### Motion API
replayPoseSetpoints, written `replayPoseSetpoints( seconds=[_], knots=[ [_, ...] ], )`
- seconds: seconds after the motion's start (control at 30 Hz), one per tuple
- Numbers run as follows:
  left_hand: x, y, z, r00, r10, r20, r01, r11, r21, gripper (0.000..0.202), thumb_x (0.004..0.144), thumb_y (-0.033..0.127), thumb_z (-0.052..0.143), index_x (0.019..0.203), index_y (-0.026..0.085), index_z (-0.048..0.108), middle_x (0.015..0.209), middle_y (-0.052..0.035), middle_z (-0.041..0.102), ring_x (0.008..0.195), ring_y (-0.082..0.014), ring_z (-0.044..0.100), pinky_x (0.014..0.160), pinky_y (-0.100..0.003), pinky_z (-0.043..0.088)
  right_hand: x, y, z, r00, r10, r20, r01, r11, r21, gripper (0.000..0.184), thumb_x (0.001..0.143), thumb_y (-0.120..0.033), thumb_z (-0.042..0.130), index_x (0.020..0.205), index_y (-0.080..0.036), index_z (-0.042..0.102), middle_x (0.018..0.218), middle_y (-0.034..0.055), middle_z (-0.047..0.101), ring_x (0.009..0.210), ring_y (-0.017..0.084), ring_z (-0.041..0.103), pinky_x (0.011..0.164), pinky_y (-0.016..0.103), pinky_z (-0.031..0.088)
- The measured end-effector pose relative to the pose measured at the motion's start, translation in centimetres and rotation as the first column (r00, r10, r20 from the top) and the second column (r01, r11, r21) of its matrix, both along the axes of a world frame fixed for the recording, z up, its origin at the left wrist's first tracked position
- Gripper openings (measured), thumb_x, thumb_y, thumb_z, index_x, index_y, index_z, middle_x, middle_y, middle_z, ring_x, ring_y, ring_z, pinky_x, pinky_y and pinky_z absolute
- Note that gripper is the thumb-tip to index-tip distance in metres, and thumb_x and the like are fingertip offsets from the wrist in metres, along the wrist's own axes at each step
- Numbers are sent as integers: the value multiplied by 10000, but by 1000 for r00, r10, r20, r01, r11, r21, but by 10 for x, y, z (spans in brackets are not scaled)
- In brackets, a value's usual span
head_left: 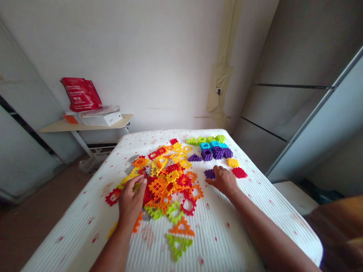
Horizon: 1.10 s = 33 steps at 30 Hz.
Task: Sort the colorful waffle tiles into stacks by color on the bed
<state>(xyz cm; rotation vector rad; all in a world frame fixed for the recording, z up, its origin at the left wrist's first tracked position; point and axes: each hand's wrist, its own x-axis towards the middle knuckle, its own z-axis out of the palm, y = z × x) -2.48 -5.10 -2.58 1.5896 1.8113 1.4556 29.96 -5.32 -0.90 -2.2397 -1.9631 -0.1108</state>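
A loose heap of flat plastic interlocking tiles (167, 181) in red, orange, yellow and green lies on a white ribbed cover (227, 234). My left hand (131, 198) rests on the heap's left side, its fingers curled and pinching a green tile (137, 186). My right hand (224, 180) lies to the right of the heap, fingers bent, touching a purple tile (210, 173). Behind it stand sorted stacks: purple (217, 153), blue (212, 145) and green (205, 140). A yellow tile (233, 162) and a red tile (239, 172) lie apart near my right hand.
A low shelf (85, 124) at the back left carries a white box (103, 119) and a red bag (81, 94). Grey panels (312, 113) stand on the right. Brown floor (42, 211) runs along the left edge. An orange tile (182, 227) and a green tile (178, 244) lie nearer me.
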Motion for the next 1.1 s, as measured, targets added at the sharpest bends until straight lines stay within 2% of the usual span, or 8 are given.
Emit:
replayPoseSetpoints(
  seconds=[0.17, 0.3, 0.43, 0.53, 0.6, 0.77, 0.9, 1.1],
  knots=[
    [0, 1, -1, 1000, -6, -9, 6, 998, -64, 461, 741, 540, 507, 1002, 183, 636, 1034, -83, 659, 982, -245, 594, 901, -364, 444, -12, 0, -7, 999, -37, 15, 38, 999, -12, 297, 770, -384, 584, 980, -176, 557, 955, 92, 635, 900, 214, 597, 632, 257, 409],
    [-2, 1, -2, 1000, -10, 3, 10, 996, -91, 464, 730, 550, 500, 994, 192, 631, 1061, -79, 651, 1018, -253, 581, 939, -380, 422, -5, 3, -6, 998, -52, -35, 52, 998, 22, 248, 757, -302, 592, 961, -163, 573, 918, 94, 653, 850, 209, 609, 657, 265, 415],
    [-1, 1, 1, 1000, 15, 7, -14, 993, -116, 462, 723, 553, 489, 984, 198, 631, 1054, -70, 653, 1015, -253, 580, 939, -377, 426, 28, 12, 6, 977, -35, -211, 79, 976, 205, 279, 737, -292, 624, 976, -151, 594, 933, 77, 665, 821, 184, 612, 701, 257, 424],
    [1, 0, 3, 1000, 23, 2, -23, 992, -126, 457, 710, 551, 495, 965, 199, 636, 1038, -65, 659, 1000, -255, 584, 927, -377, 436, 68, 27, 20, 958, -84, -275, 188, 907, 376, 310, 748, -335, 611, 994, -147, 616, 946, 77, 659, 826, 183, 601, 731, 265, 424],
    [1, 0, 4, 1000, 25, -8, -26, 992, -127, 455, 703, 550, 499, 957, 200, 639, 1029, -63, 664, 990, -259, 588, 924, -383, 440, 94, 39, 26, 953, -148, -265, 253, 870, 423, 318, 766, -373, 582, 980, -145, 642, 950, 89, 649, 817, 190, 595, 735, 279, 422],
    [0, 2, 2, 999, 45, -16, -46, 989, -137, 432, 696, 560, 508, 935, 226, 645, 1027, -46, 672, 995, -273, 591, 930, -404, 440, 127, 60, 21, 960, -214, -180, 265, 902, 342, 326, 796, -376, 559, 1017, -158, 663, 967, 91, 640, 866, 193, 587, 752, 270, 411],
    [0, 3, 2, 998, 56, -31, -60, 987, -150, 428, 693, 564, 497, 922, 236, 648, 1026, -37, 674, 1006, -275, 589, 932, -397, 441, 127, 68, 16, 969, -231, -85, 245, 937, 249, 347, 813, -387, 552, 1061, -166, 654, 991, 100, 630, 917, 207, 581, 757, 279, 407],
    [2, 2, 5, 998, 63, -13, -64, 982, -177, 453, 683, 568, 487, 941, 226, 635, 1018, -47, 673, 1008, -275, 590, 932, -393, 439, 117, 73, 22, 968, -250, 2, 245, 953, 176, 331, 822, -389, 546, 1054, -179, 653, 1021, 107, 621, 956, 226, 571, 760, 303, 404]
  ],
)
